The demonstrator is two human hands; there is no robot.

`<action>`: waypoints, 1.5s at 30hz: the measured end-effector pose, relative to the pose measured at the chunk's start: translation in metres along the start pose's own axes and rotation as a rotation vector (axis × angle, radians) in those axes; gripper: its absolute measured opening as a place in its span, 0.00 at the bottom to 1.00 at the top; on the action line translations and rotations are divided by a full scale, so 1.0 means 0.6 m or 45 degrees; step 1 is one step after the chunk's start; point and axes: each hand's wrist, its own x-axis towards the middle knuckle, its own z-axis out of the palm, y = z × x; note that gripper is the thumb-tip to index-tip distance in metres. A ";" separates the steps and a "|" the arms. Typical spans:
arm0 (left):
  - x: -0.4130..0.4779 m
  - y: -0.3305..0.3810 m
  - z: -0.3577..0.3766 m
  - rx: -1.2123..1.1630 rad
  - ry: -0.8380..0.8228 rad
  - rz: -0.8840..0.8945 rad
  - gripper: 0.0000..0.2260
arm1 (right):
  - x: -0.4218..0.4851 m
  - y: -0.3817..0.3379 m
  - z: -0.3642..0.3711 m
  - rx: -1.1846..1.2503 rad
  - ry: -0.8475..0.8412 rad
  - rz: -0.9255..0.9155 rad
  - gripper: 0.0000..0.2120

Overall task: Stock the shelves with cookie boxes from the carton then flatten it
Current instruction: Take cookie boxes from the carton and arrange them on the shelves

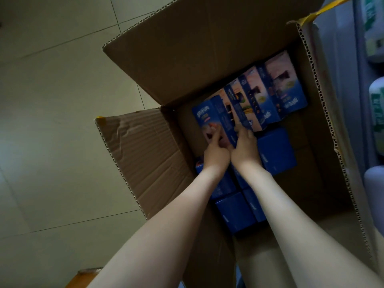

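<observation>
An open brown carton (187, 65) stands on the floor with its flaps spread. Inside, several blue and pink cookie boxes (270, 94) lean in a row at the far end, and more blue boxes (276, 152) lie flat lower down. Both arms reach into the carton. My left hand (214, 150) grips the nearest leaning cookie box (207, 117) at its lower edge, thumb on its front. My right hand (245, 144) holds the same box's right side, fingers curled around its edge.
Pale tiled floor (52, 100) lies to the left. Shelving with white and green packages (376, 113) runs along the right edge. Yellow tape (324, 11) hangs from a carton flap at the top right. A brown object's corner (81, 279) shows at the bottom left.
</observation>
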 end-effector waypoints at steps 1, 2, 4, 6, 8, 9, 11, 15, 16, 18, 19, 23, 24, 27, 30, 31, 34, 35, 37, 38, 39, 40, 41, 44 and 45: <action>0.003 0.002 0.000 0.031 -0.038 -0.004 0.30 | 0.003 0.006 -0.001 -0.008 -0.038 0.037 0.27; 0.006 0.004 -0.001 0.058 -0.064 -0.005 0.31 | 0.006 0.012 -0.001 -0.033 -0.063 0.058 0.28; 0.010 0.003 -0.004 0.104 -0.070 0.007 0.31 | 0.011 0.017 0.000 -0.079 -0.083 0.050 0.31; 0.015 -0.003 -0.009 0.102 -0.043 0.019 0.31 | 0.015 0.014 0.002 -0.073 -0.071 0.043 0.31; 0.020 -0.011 -0.014 0.072 -0.001 0.021 0.31 | 0.022 0.008 0.004 -0.090 -0.067 0.071 0.31; 0.022 -0.015 -0.015 0.054 0.015 0.022 0.32 | 0.024 0.006 0.005 -0.109 -0.077 0.086 0.30; 0.025 -0.019 -0.017 -0.003 0.036 0.018 0.33 | 0.028 0.002 0.008 -0.175 -0.105 0.086 0.29; 0.027 -0.017 -0.014 -0.097 0.054 -0.010 0.32 | 0.030 -0.003 0.015 -0.308 -0.113 0.100 0.27; 0.027 -0.014 -0.012 -0.135 0.049 -0.026 0.32 | 0.029 -0.004 0.015 -0.314 -0.087 0.101 0.26; 0.031 -0.009 -0.011 -0.229 0.042 -0.047 0.32 | 0.028 -0.003 0.015 -0.235 -0.030 0.092 0.23; 0.030 -0.006 -0.011 -0.279 0.053 -0.054 0.30 | 0.027 -0.002 0.015 -0.161 -0.018 0.087 0.21; 0.014 0.007 -0.012 -0.329 0.244 -0.080 0.21 | 0.014 -0.006 0.002 0.206 -0.036 0.055 0.19; 0.011 0.010 -0.013 -0.302 0.329 -0.097 0.20 | 0.010 -0.010 -0.002 0.302 -0.033 0.055 0.18; 0.001 0.019 -0.018 -0.209 0.547 -0.137 0.18 | -0.008 -0.018 -0.017 0.540 -0.024 0.088 0.15; -0.015 0.032 -0.021 -0.286 0.530 -0.199 0.20 | -0.032 -0.021 -0.036 0.783 -0.019 0.102 0.10; -0.028 0.039 -0.021 -0.386 0.487 -0.211 0.21 | -0.045 -0.024 -0.045 0.847 -0.015 0.101 0.09; -0.061 0.039 -0.028 -0.616 0.494 -0.142 0.20 | -0.097 -0.050 -0.083 0.929 -0.031 0.100 0.08; -0.079 0.038 -0.031 -0.640 0.514 -0.095 0.21 | -0.119 -0.062 -0.101 0.941 -0.057 0.097 0.10; -0.139 0.055 -0.040 -0.632 0.508 -0.015 0.24 | -0.167 -0.089 -0.145 0.948 -0.154 0.080 0.11; -0.179 0.076 -0.045 -0.601 0.496 0.023 0.26 | -0.194 -0.104 -0.169 0.942 -0.211 0.057 0.10; -0.219 0.100 -0.049 -0.542 0.490 0.065 0.28 | -0.220 -0.119 -0.194 0.934 -0.257 0.029 0.10; -0.264 0.129 -0.054 -0.460 0.496 0.125 0.28 | -0.247 -0.135 -0.222 0.923 -0.285 -0.002 0.10; -0.312 0.162 -0.056 -0.382 0.510 0.198 0.27 | -0.275 -0.152 -0.251 0.920 -0.294 -0.034 0.12; -0.441 0.246 -0.053 -0.222 0.503 0.361 0.22 | -0.364 -0.195 -0.348 0.952 -0.277 -0.104 0.15; -0.484 0.269 -0.049 -0.190 0.478 0.404 0.20 | -0.397 -0.209 -0.381 0.981 -0.258 -0.128 0.17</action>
